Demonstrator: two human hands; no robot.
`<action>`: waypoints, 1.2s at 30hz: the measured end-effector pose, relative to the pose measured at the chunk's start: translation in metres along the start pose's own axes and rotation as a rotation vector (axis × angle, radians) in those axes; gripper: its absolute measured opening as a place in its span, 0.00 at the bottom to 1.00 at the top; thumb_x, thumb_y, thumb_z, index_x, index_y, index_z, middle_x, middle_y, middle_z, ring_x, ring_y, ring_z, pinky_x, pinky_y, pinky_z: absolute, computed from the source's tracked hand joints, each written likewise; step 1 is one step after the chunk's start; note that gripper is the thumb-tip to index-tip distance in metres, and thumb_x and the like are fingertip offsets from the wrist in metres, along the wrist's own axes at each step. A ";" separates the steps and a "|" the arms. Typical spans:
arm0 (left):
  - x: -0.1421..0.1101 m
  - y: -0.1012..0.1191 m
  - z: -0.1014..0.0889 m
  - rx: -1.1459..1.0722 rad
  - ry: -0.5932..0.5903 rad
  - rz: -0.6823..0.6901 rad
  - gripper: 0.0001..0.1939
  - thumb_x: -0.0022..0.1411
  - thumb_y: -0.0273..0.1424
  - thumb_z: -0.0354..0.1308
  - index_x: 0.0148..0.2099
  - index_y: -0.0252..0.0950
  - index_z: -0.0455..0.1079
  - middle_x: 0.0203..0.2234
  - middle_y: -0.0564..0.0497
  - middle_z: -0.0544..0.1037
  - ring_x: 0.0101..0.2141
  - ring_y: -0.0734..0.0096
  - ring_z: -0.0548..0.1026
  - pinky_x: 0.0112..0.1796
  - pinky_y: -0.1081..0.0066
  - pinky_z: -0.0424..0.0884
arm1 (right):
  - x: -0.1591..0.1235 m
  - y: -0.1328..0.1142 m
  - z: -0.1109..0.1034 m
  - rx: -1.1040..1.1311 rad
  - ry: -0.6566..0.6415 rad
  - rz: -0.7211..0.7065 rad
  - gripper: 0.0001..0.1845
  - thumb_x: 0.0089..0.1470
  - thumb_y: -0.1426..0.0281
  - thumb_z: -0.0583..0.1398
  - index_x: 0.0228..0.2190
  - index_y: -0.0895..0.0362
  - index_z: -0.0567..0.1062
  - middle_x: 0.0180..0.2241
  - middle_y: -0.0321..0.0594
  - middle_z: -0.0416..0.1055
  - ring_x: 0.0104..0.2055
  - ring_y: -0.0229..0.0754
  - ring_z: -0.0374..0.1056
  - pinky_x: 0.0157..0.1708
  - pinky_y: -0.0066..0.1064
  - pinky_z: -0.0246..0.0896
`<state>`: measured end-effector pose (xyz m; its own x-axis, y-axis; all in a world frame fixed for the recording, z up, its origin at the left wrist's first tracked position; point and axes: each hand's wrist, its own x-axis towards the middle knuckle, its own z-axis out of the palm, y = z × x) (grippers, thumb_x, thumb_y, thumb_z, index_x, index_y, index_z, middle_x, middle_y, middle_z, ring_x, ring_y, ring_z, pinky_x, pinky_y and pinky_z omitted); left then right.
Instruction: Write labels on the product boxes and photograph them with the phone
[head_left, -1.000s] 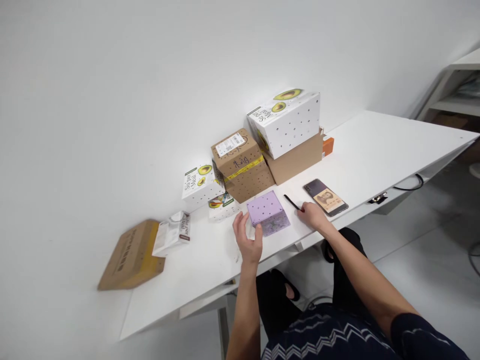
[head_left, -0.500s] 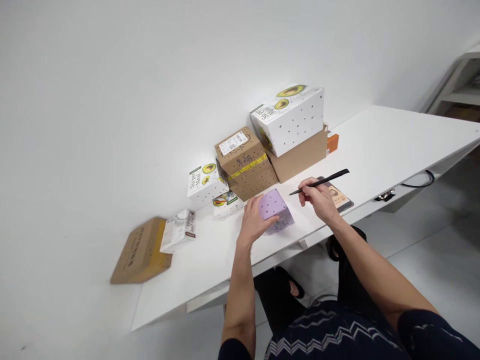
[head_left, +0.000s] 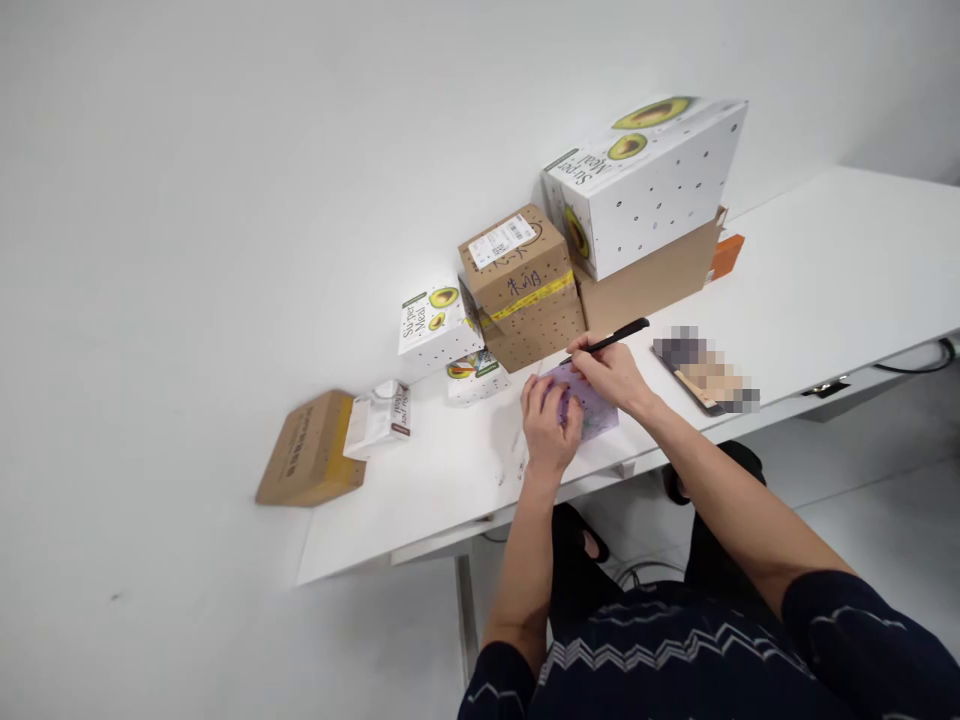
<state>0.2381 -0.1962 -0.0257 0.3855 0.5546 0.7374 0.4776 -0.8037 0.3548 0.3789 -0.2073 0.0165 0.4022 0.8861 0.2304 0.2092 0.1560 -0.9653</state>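
Observation:
A small purple box [head_left: 600, 422] with dark spots sits near the front edge of the white table, partly covered by both hands. My left hand [head_left: 551, 430] lies over its left side, with bent fingers and thumb holding it. In my right hand [head_left: 611, 378] is a black pen [head_left: 624, 334], gripped between fingers and thumb. The pen's tip is at the far edge of the box's top; whether it touches cannot be made out. A dark flat item [head_left: 701, 375] with a blurred picture lies to the right of my right hand.
Behind the hands stand a taped brown carton [head_left: 517, 290] and a large white avocado-print box [head_left: 660, 190] on another carton. Smaller white boxes [head_left: 439, 330] and a brown carton [head_left: 311, 450] are at left. An orange box [head_left: 725, 258] lies at right on the white table [head_left: 810, 260].
My right hand has brought the pen left to the purple box. My left hand has shifted farther over the box's top. The view has turned, moving the scene within the picture.

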 end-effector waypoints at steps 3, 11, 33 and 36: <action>-0.001 -0.001 0.004 -0.001 0.013 -0.039 0.12 0.61 0.32 0.53 0.44 0.33 0.72 0.44 0.40 0.71 0.53 0.57 0.66 0.55 0.53 0.65 | 0.000 -0.002 -0.001 -0.010 -0.032 0.003 0.06 0.48 0.69 0.55 0.28 0.57 0.71 0.21 0.32 0.68 0.23 0.35 0.63 0.25 0.26 0.57; -0.003 -0.002 0.006 -0.024 0.059 -0.064 0.10 0.61 0.32 0.53 0.42 0.34 0.72 0.45 0.41 0.69 0.54 0.58 0.65 0.55 0.54 0.65 | 0.001 -0.005 0.001 -0.191 -0.084 -0.106 0.07 0.49 0.68 0.55 0.23 0.57 0.69 0.17 0.29 0.62 0.19 0.32 0.57 0.21 0.25 0.50; -0.008 -0.006 0.016 -0.009 0.121 -0.091 0.09 0.62 0.36 0.53 0.39 0.35 0.67 0.44 0.43 0.67 0.53 0.61 0.67 0.53 0.56 0.68 | 0.000 -0.001 0.005 -0.243 -0.081 -0.127 0.06 0.50 0.71 0.56 0.24 0.58 0.70 0.17 0.31 0.61 0.22 0.33 0.56 0.25 0.26 0.49; -0.007 -0.006 0.015 0.007 0.120 -0.078 0.09 0.62 0.36 0.52 0.39 0.35 0.67 0.44 0.43 0.67 0.53 0.60 0.67 0.52 0.56 0.69 | 0.001 -0.002 0.005 -0.257 -0.065 -0.125 0.06 0.50 0.71 0.55 0.23 0.58 0.69 0.17 0.31 0.61 0.21 0.33 0.56 0.24 0.27 0.48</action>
<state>0.2443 -0.1917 -0.0419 0.2503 0.5851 0.7713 0.5082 -0.7575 0.4097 0.3744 -0.2045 0.0176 0.3025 0.8944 0.3294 0.4762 0.1576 -0.8651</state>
